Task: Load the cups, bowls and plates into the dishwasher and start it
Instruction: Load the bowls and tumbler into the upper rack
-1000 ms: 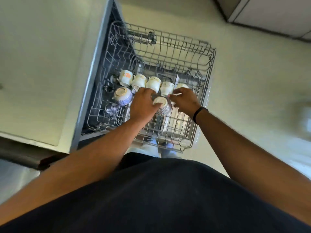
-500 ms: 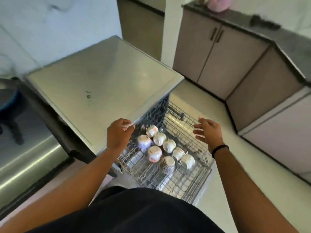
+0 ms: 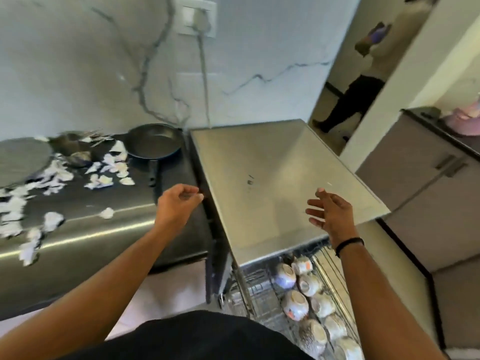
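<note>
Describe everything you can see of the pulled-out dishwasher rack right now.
The dishwasher rack is a grey wire basket, slid out below the steel top of the machine, so only its front part shows at the frame's lower right. Cups sit in it upside down in two rough rows, mostly white, some with blue or orange pattern; one is dark and speckled. Neither hand touches it: left hand and right hand are raised above the counter level.
</note>
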Tool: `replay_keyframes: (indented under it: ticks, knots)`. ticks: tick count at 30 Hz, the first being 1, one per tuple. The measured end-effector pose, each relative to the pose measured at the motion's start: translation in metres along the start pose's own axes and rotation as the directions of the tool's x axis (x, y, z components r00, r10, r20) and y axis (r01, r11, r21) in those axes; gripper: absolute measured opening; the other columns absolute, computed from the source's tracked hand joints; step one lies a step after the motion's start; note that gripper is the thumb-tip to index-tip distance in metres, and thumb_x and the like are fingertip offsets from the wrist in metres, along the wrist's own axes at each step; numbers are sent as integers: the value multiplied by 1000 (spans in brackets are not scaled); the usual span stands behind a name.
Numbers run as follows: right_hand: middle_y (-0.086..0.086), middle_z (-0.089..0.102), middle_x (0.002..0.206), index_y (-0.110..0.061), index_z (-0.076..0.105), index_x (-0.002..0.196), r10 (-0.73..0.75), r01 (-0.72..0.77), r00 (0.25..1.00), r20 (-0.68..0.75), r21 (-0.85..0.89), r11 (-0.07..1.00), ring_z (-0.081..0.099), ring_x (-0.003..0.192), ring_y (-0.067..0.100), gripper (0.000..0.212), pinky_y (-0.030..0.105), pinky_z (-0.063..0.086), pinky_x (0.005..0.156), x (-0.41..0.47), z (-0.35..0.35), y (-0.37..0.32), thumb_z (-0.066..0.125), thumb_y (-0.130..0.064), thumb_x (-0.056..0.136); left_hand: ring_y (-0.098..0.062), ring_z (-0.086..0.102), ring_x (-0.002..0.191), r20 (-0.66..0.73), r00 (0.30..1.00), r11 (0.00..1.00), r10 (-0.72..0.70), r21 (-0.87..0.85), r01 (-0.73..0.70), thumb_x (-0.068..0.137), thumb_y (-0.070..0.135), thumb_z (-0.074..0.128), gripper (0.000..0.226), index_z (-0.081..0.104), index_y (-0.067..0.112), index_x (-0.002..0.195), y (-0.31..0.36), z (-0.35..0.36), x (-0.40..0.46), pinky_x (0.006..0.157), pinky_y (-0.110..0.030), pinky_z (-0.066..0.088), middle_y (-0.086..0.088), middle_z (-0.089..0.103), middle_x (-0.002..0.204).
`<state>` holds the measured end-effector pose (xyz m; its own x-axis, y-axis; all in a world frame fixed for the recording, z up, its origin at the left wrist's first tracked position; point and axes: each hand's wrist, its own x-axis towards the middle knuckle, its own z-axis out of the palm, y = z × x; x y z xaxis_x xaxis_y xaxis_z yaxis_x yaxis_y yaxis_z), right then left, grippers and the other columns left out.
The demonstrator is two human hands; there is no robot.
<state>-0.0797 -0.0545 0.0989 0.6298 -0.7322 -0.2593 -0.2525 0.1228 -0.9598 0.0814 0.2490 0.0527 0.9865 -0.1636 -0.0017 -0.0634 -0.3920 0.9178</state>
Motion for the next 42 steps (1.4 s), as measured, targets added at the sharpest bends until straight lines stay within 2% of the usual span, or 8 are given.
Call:
replay_keyframes:
  ticks: [8,14,17,22,27,33,39,42]
  knots:
    - [12,74,102,-11,68,110,-24,66,950,311,-122,990,71,86,27,30,42,57,82,-5,182,-5,63,-38,97,-11,65,72,-186,970,980,-157,-153,130,85,24,79,15,73,18,97,-69,-116,21,73,-38,57,1,73,84]
    - [13,74,101,-18,68,100,25,96,860,510,-209,973,71,84,27,20,38,57,76,-29,301,3,62,-37,98,-15,69,84,-347,893,955,-285,-183,234,87,25,78,15,73,20,100,-125,-200,3,80,-41,58,0,74,91]
    - [12,73,100,-18,67,98,68,115,794,604,-259,959,70,84,27,19,37,56,73,-44,343,6,62,-36,98,-15,69,86,-445,828,936,-341,-246,254,87,23,77,15,73,20,101,-140,-226,-10,83,-45,60,2,74,93]
    - [12,72,95,-14,65,99,86,174,697,712,-284,943,66,72,21,19,29,52,61,-58,392,5,60,-32,99,-9,67,95,-501,773,917,-390,-290,275,89,25,75,15,73,22,104,-154,-237,-31,86,-45,60,7,72,97]
    - [9,72,94,-12,66,104,101,193,631,769,-282,940,67,72,19,22,29,52,62,-62,420,-4,59,-33,100,-6,67,93,-532,734,904,-423,-300,304,89,26,76,15,73,22,103,-150,-241,-33,85,-44,61,8,72,97]
    - [11,72,99,-8,65,114,84,263,559,825,-273,925,67,73,18,31,29,55,62,-53,444,-13,61,-34,98,-9,67,94,-539,731,907,-419,-286,309,87,29,77,18,73,24,104,-143,-245,-11,84,-42,61,5,72,98]
    - [12,73,102,-13,67,113,69,345,557,827,-306,887,67,78,21,30,34,55,69,-37,483,-26,62,-38,97,-13,68,91,-490,769,908,-411,-292,300,86,26,78,14,73,22,99,-144,-253,38,82,-38,60,3,72,93]
    - [13,72,103,-15,67,110,39,384,566,824,-306,871,66,78,21,26,39,55,75,-28,505,-36,63,-37,97,-19,69,94,-445,807,914,-388,-294,278,87,23,77,17,72,16,102,-147,-256,75,74,-32,58,0,71,93]
